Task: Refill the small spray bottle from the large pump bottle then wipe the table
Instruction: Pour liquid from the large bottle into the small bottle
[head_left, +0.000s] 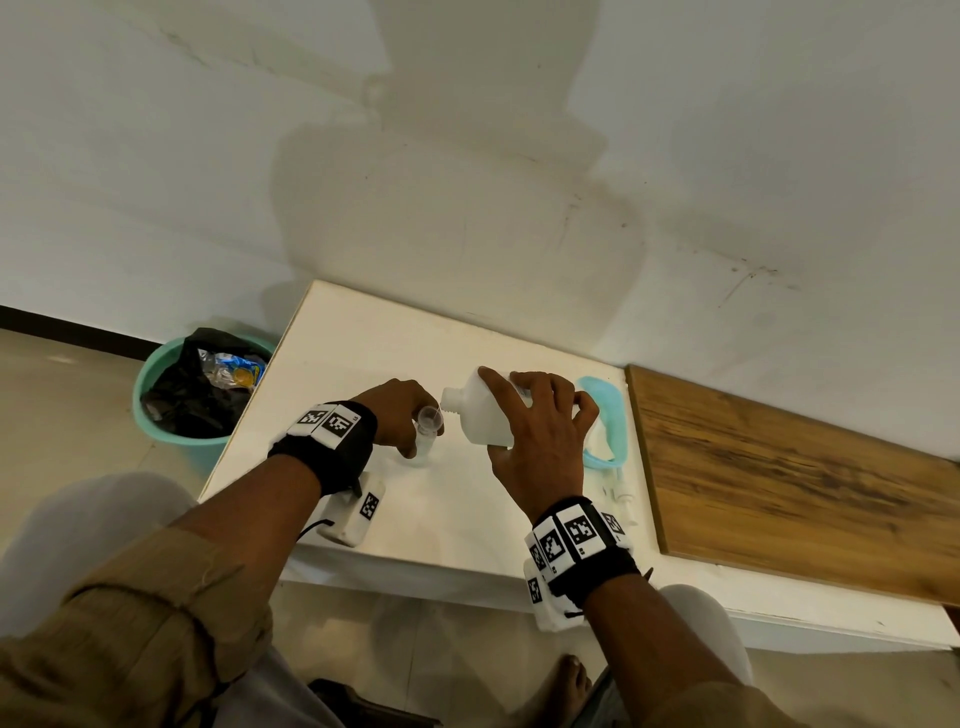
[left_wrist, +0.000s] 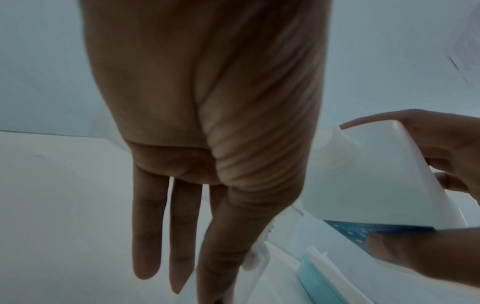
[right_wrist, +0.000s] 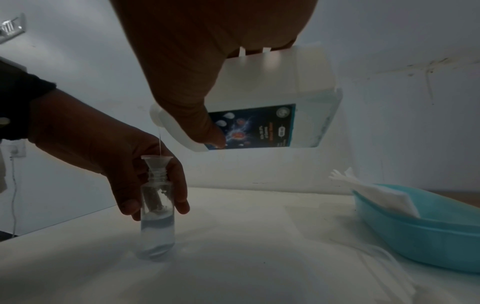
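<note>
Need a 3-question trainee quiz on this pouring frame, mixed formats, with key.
1. True or false: a thin stream runs from the large bottle into the funnel on the small bottle.
2. Which hand steadies the small bottle?
A. left hand
B. right hand
C. neither
3. Fill in: the white tissues lie in the teal ____.

Key: 1 true; 2 A; 3 tray.
</note>
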